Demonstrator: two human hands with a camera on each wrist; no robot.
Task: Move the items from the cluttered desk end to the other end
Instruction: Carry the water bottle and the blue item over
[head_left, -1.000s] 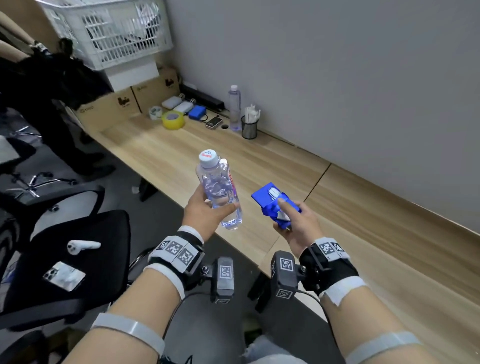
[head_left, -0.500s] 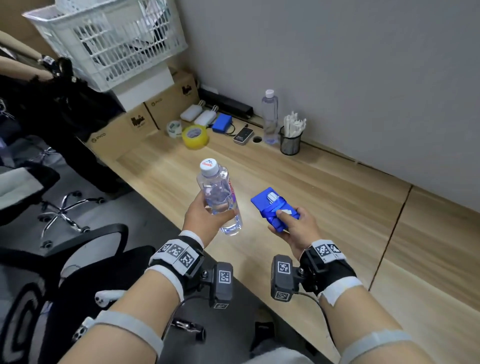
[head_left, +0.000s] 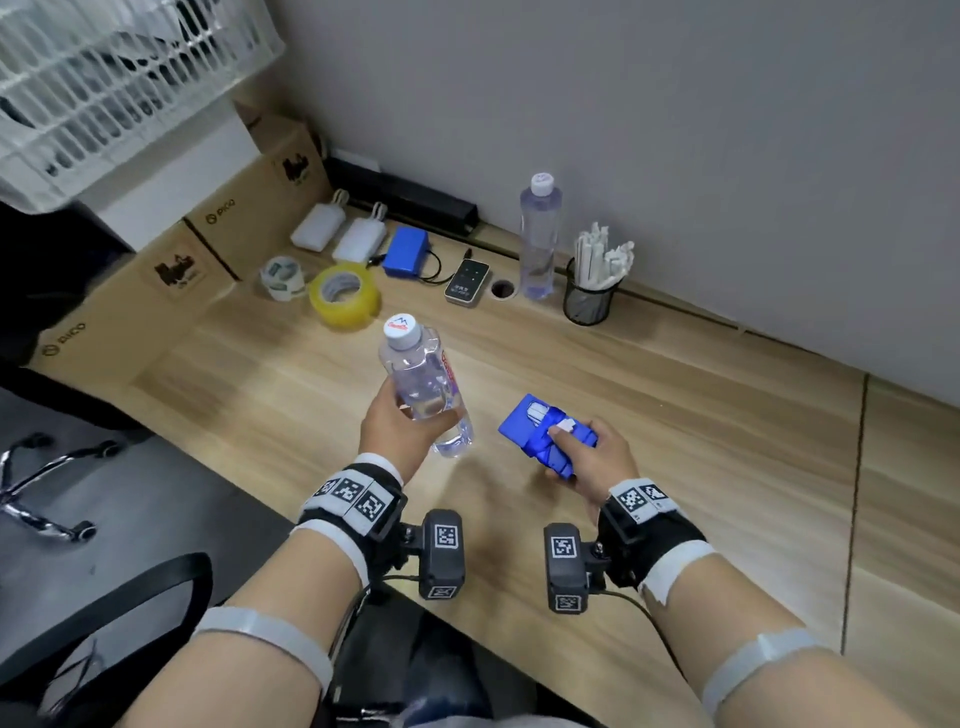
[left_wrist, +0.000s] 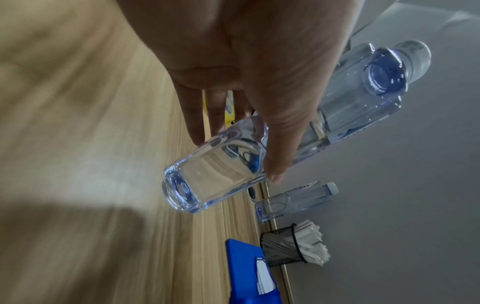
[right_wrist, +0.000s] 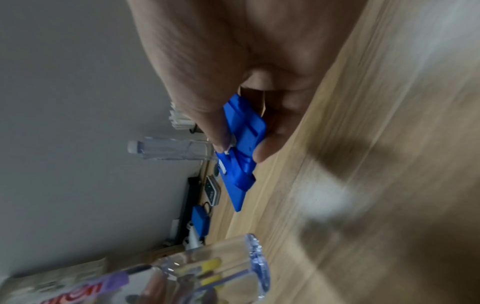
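Note:
My left hand (head_left: 402, 426) grips a clear water bottle (head_left: 423, 387) with a white cap, held upright above the wooden desk (head_left: 675, 415). The left wrist view shows the fingers wrapped round the bottle (left_wrist: 233, 160). My right hand (head_left: 587, 457) pinches a flat blue plastic holder (head_left: 540, 428) with white slips in it, thumb on top; the right wrist view shows the same holder (right_wrist: 241, 152) above the desk. Both hands hover over the desk's near middle.
Against the wall stand a second water bottle (head_left: 540, 239), a mesh cup of white sticks (head_left: 592, 296), a black remote (head_left: 466, 280), a blue box (head_left: 406, 252), two white power banks (head_left: 337, 234), tape rolls (head_left: 344, 293). Cardboard boxes (head_left: 171, 270) and a white basket (head_left: 104, 88) sit left.
The view has swung left and down along the desk, bringing the items by the wall nearer. Both hands keep their grips, carrying the bottle and the blue holder toward that end.

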